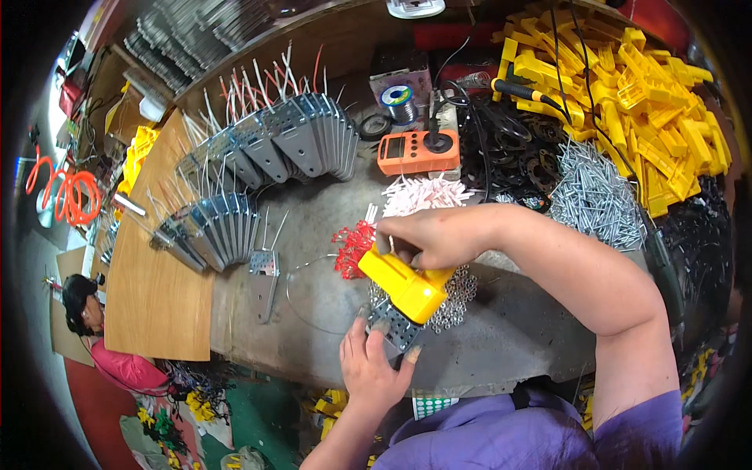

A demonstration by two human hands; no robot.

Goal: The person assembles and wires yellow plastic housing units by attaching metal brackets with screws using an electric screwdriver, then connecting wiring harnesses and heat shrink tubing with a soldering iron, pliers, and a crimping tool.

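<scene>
A yellow plastic housing (403,290) is tilted over the near edge of the worktable, in front of me. My right hand (439,235) curls over its upper end, fingers closed on it; the fingertips are partly hidden. Under the housing's lower end is a dark perforated metal plate (394,326), which my left hand (374,364) grips from the near side with thumb and fingers. Red-tipped small parts (355,249) lie just left of my right hand. Small metal nuts (460,301) are heaped beside and behind the housing.
Rows of grey metal plates with wires (305,141) stand at the back left, and one lone plate (265,282) lies closer. An orange multimeter (407,153), solder spool (398,103), white sleeves (427,193), screws (595,196) and piled yellow housings (627,102) occupy the back and right. Another person (117,360) sits at left.
</scene>
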